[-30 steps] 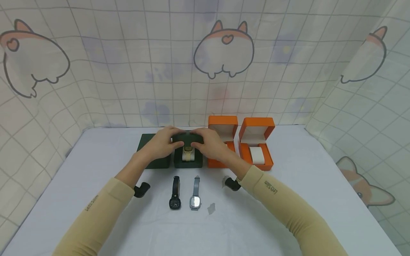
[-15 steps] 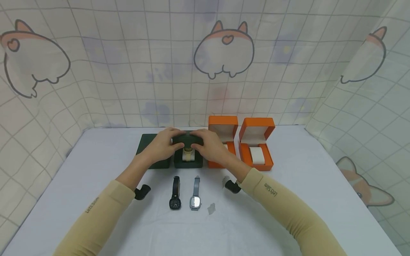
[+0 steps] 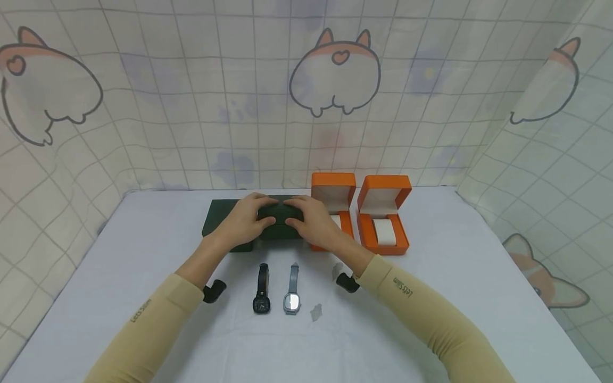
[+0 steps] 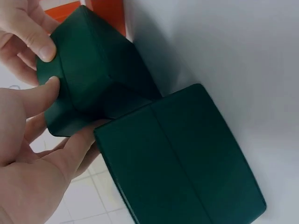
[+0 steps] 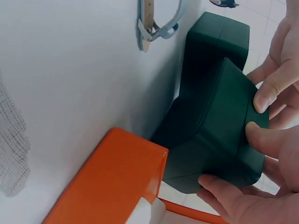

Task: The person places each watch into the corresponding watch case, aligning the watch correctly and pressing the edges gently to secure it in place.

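My left hand (image 3: 246,219) and right hand (image 3: 313,221) grip a dark green watch box (image 3: 280,213) from its two sides at the back of the table. Both thumbs press on the front of its lid, and the fingers reach over the top and sides. That lid is down, hiding the gold watch inside. Thumbs and fingers on the green leather-like surface also show in the right wrist view. Left of it stands a second green box (image 4: 187,163), its lid down, partly behind my left hand in the head view.
Two open orange watch boxes (image 3: 383,215) stand to the right, the nearer one (image 5: 112,177) right beside the held box. In front lie a black watch (image 3: 261,304) and a blue-grey watch (image 3: 291,302). A small grey patch (image 3: 316,312) lies right of them.
The lid of the held green box has come forward and down over the gold watch, which was visible before. Both hands have stayed on the lid, shifting slightly.
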Motion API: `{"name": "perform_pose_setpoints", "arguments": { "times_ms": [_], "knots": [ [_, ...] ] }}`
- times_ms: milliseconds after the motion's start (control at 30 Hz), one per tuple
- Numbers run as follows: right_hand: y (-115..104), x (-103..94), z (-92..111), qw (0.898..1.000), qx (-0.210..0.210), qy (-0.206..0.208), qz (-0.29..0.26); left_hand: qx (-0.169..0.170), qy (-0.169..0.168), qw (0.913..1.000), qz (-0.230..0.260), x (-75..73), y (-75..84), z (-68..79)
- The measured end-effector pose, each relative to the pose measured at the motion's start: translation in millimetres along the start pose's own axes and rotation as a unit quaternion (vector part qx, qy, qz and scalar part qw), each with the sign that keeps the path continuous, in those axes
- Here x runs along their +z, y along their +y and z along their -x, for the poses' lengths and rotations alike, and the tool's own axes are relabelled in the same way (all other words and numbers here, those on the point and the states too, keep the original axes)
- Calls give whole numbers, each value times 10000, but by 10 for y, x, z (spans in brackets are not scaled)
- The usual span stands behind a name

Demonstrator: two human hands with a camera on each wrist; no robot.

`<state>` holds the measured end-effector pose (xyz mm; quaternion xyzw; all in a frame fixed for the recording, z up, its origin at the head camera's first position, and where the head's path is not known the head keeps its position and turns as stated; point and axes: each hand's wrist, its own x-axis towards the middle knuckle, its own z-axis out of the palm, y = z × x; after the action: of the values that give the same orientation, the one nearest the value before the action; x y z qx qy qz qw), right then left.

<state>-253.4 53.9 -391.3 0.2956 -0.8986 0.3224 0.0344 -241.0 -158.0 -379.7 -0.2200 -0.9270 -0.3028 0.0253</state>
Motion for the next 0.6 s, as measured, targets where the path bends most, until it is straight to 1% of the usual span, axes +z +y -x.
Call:
{"name": "perform_pose_setpoints", "arguments": {
  "times_ms": [233, 467, 600],
  "knots": [
    [4, 26, 14, 10000, -23, 54, -76, 14, -5, 10000, -8, 16, -15, 3],
    [13, 105, 59, 9997, 212, 37, -91, -176, -135, 9997, -69, 75, 4, 36],
    [17, 145, 86, 9997, 246, 71, -42, -125, -108, 9997, -205, 99, 17, 64]
  ]
}}
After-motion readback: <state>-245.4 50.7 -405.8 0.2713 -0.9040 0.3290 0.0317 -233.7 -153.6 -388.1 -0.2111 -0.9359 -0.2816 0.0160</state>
